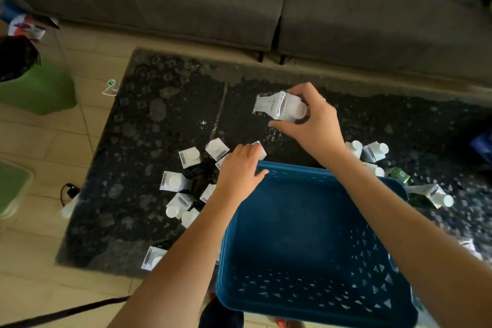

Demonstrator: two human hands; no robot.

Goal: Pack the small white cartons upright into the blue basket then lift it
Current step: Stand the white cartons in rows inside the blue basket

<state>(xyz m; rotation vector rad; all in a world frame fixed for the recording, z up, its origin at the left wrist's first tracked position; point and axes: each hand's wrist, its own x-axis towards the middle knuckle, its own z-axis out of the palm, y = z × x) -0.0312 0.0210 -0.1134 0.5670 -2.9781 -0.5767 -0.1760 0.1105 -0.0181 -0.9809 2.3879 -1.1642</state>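
Nearest, blue basket (314, 234) on the dark table (133, 141), showing no cartons inside; right hand (314, 122) pinching one white carton (279, 108) tilted sideways beyond the far rim; left hand (239, 170) covering another, grip unclear; likely to land lying down unless righted, toppling later ones.

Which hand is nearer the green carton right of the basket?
Right. The right hand grips a white carton beyond the basket; the left hand rests farther from the green carton.
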